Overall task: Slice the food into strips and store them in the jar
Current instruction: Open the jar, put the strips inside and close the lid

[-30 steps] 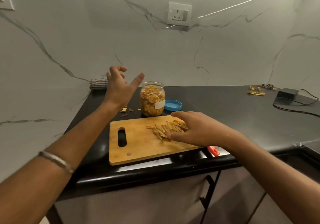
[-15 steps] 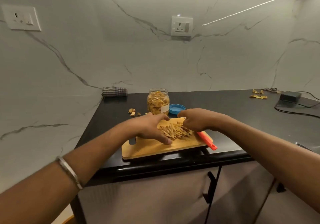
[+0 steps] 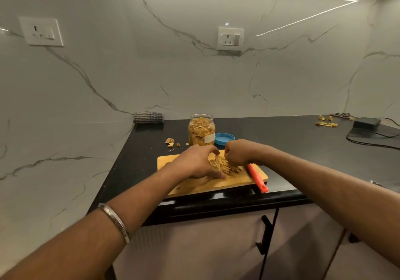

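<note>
Both hands have drawn closer round the pile since half a second ago, the left one moving further in over the board. At far left a wall socket (image 3: 41, 31) sits on the marble wall, and a folded checked cloth (image 3: 148, 118) lies at the back left corner of the black surface (image 3: 281, 149), with bare room in front of it down to the left edge. A few food scraps (image 3: 170, 143) lie just left of the jar (image 3: 201, 130), which stands open and nearly full of strips, behind the wooden cutting board (image 3: 205, 185). The left hand (image 3: 195, 163) curls over the left side of the strips (image 3: 223, 165) heaped on the board, its grip cupping them, thumb down on the wood. The right hand (image 3: 237, 154) curls in from the other side, its grip pinching at the pile. The blue lid (image 3: 224, 139) lies just right of the jar, behind the right hand. A knife with a red handle (image 3: 257, 179) rests along the board's right edge, its end jutting over the surface's front edge. Further right the surface stretches open to more scraps (image 3: 326, 122) and a black adapter (image 3: 366, 122) with its cable at the back right.
</note>
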